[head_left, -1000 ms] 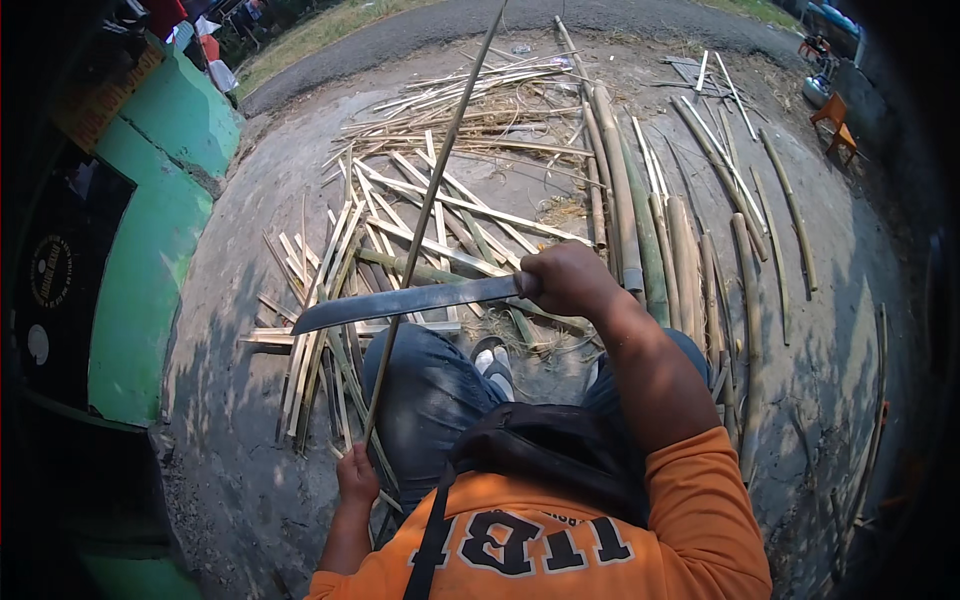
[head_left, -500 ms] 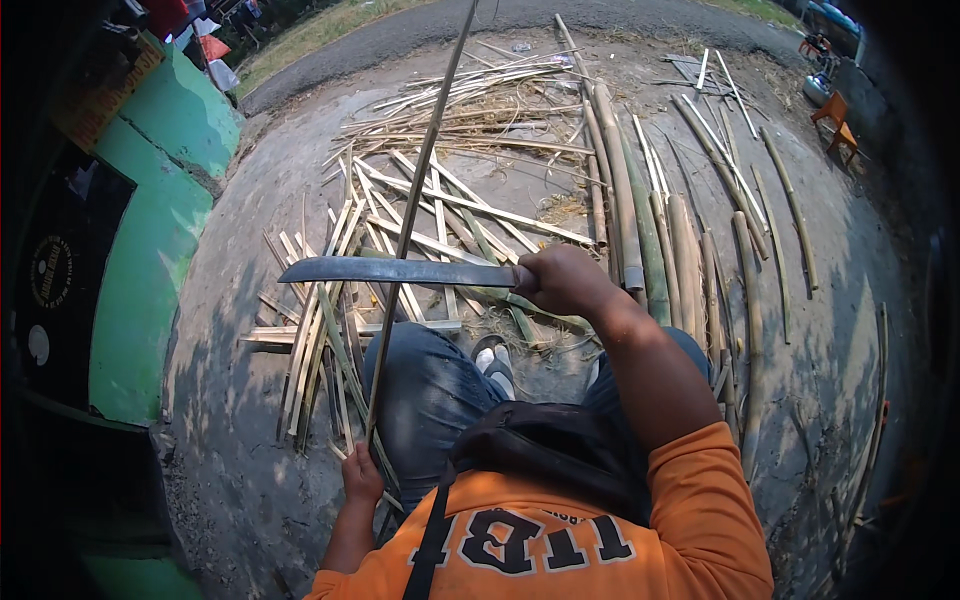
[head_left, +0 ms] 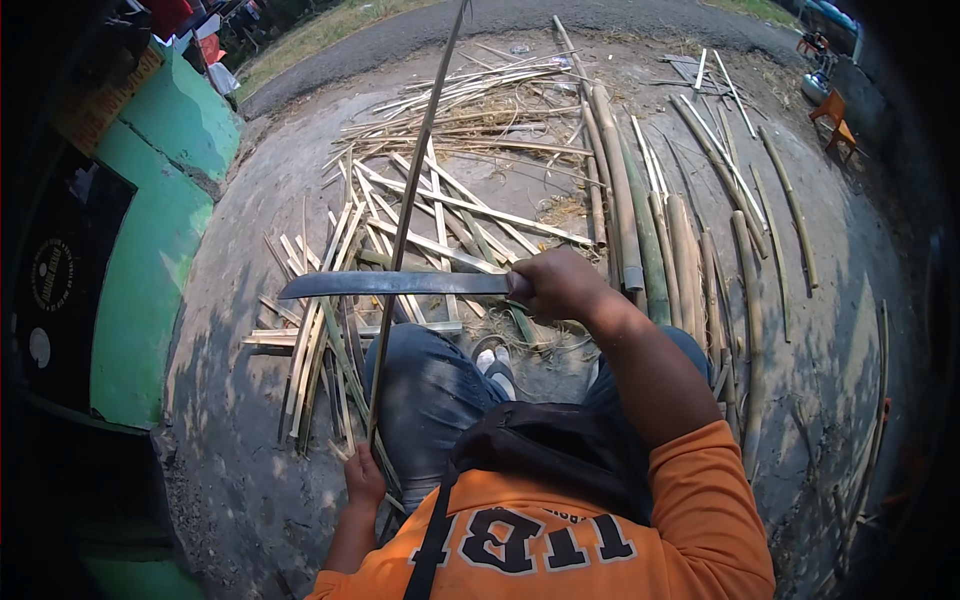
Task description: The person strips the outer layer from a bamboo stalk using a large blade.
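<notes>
My right hand (head_left: 562, 284) is closed round the handle of a machete (head_left: 400, 284), whose long blade points left, level across my lap. The blade crosses a long bamboo strip (head_left: 415, 165) that stands tilted, its top leaning slightly right and away. Near the strip's lower end my left hand (head_left: 364, 476) is closed on it, beside my left knee. Whether the blade touches the strip or only passes over it, I cannot tell. Beyond my knees, split bamboo strips (head_left: 440, 215) lie crossed in a loose heap.
Whole bamboo poles (head_left: 618, 180) lie lengthwise to the right of the heap. More thin strips (head_left: 480, 95) are spread farther off. A green wall (head_left: 150, 270) stands at the left, and an orange chair (head_left: 834, 120) at the far right. A paved road (head_left: 560, 25) runs along the back.
The strip's top has shifted slightly left. The machete blade has dropped a little near its middle, with its tip slightly lower. Both hands keep their hold.
</notes>
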`<state>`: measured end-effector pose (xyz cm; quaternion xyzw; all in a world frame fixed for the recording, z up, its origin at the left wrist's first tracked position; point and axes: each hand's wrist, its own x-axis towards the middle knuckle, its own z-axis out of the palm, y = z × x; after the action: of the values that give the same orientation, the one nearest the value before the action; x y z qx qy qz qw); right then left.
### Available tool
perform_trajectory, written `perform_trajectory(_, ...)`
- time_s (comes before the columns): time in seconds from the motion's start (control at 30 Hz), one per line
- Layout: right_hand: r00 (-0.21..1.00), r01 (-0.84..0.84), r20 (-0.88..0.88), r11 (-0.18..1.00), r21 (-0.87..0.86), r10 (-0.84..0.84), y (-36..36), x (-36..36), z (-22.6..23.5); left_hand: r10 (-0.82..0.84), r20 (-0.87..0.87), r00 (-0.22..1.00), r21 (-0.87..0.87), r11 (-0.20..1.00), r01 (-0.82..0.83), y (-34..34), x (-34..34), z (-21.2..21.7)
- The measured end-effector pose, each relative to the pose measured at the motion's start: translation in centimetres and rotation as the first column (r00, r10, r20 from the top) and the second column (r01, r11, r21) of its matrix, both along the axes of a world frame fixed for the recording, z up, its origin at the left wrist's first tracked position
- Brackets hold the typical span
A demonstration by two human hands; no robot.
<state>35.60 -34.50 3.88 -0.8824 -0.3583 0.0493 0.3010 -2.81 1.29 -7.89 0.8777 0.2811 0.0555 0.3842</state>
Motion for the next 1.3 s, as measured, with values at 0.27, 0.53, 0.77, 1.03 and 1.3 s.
perform_trajectory(0.27,0.997,-0.032,0.069,0.993,-0.114,0.04,-0.8,0.8,0.5,0.006,0.017,1.0,0.03,1.0,-0.007,0.5,0.0,-0.2)
perform_trajectory(0.53,1.0,-0.001,0.02,1.0,-0.025,0.002,-0.4,1.0,-1.2,-0.005,0.037,0.999,0.06,0.998,0.003,0.4,0.2,0.0)
perform_trajectory(0.77,0.982,-0.047,0.18,0.998,-0.044,0.055,-0.2,0.1,0.8,0.009,0.036,0.999,-0.008,1.0,-0.009,-0.3,0.0,0.0)
perform_trajectory(1.03,0.995,0.074,0.061,0.997,-0.01,-0.073,-1.2,1.1,0.0,-0.003,0.053,0.999,0.002,1.0,0.003,-0.5,0.6,1.9)
perform_trajectory(1.3,0.967,-0.05,0.245,0.997,-0.062,0.064,0.2,-0.3,0.7,-0.032,0.046,0.998,0.135,0.99,0.026,-0.2,0.7,3.5)
